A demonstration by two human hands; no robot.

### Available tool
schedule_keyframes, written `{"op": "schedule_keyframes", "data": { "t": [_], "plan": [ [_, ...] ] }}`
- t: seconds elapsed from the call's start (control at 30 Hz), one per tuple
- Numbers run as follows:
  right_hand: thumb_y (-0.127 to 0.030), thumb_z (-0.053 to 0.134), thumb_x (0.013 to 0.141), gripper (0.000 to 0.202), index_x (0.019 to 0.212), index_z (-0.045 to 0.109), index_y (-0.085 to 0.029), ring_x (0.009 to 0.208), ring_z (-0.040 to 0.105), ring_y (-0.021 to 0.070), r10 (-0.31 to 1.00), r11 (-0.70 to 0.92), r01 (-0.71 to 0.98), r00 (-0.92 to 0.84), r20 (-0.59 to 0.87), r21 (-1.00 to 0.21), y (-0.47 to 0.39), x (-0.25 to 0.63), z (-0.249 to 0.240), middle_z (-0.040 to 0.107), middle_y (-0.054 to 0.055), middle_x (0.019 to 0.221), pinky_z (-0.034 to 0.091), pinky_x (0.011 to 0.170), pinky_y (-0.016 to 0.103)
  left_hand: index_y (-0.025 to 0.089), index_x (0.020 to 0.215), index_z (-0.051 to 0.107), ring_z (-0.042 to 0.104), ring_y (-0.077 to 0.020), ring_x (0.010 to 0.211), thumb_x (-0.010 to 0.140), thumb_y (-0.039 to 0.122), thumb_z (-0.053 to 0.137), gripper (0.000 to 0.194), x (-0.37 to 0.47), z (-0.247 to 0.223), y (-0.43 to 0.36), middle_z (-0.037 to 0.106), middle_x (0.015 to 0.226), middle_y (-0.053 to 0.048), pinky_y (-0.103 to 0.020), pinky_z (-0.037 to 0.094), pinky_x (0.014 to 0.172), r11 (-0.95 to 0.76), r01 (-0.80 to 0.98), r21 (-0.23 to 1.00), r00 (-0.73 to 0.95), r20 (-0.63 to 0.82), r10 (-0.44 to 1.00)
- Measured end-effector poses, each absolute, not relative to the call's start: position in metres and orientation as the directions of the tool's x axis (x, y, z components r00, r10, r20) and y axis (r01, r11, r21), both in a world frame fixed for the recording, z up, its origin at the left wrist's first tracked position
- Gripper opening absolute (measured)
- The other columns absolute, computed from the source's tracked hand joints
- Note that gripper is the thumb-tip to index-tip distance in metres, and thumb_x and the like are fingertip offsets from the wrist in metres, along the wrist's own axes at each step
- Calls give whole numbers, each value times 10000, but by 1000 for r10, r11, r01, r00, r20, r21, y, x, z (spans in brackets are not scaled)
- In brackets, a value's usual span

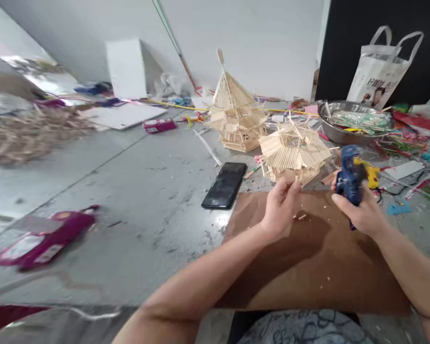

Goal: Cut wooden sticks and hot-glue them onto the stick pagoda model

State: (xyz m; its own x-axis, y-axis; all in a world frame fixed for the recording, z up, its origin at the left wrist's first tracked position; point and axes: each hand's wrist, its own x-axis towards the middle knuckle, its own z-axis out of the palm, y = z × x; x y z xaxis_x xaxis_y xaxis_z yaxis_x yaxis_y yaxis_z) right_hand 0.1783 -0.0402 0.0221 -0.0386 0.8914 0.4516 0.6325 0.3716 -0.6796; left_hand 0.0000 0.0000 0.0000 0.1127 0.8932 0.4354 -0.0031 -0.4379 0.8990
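Observation:
My left hand (281,205) is closed in a pinch, with the pale tip of a small wooden stick (296,179) showing at its fingertips. Just beyond it stands a low, many-sided house model (295,153) built of thin wooden sticks, with a slatted roof. A taller tiered stick tower (236,107) with a pointed roof rises behind. To the right, my right hand (361,210) grips a dark blue glue gun (350,172), held up over the edge of a brown board (329,267). A yellow part beside the glue gun is partly hidden.
A black phone (224,185) lies left of the board. Purple packets (53,234) and a blurred heap of sticks (32,134) are on the left. A metal bowl (354,136) of stick-like pieces, a white bag (381,71) and scattered scraps stand at the right.

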Motion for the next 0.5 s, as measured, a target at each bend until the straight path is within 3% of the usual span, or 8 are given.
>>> {"op": "schedule_keyframes", "data": {
  "t": [0.27, 0.5],
  "plan": [
    [-282, 531, 717, 322, 1015, 464, -180, 773, 590, 235, 892, 326, 845, -128, 432, -423, -33, 170, -2, 608, 97, 896, 451, 687, 350, 173, 743, 479, 440, -65, 571, 889, 287, 437, 191, 0, -11, 3, 474, 622, 33, -189, 389, 569, -523, -9, 852, 226, 511, 829],
    [-305, 541, 692, 345, 1001, 470, -170, 774, 608, 263, 926, 285, 888, -158, 343, -361, -32, 167, -3, 630, 108, 871, 450, 663, 354, 172, 769, 513, 494, -98, 610, 878, 249, 422, 162, -2, -18, 2, 545, 660, -6, -232, 414, 610, -603, 109, 790, 300, 552, 778]
  ]
}}
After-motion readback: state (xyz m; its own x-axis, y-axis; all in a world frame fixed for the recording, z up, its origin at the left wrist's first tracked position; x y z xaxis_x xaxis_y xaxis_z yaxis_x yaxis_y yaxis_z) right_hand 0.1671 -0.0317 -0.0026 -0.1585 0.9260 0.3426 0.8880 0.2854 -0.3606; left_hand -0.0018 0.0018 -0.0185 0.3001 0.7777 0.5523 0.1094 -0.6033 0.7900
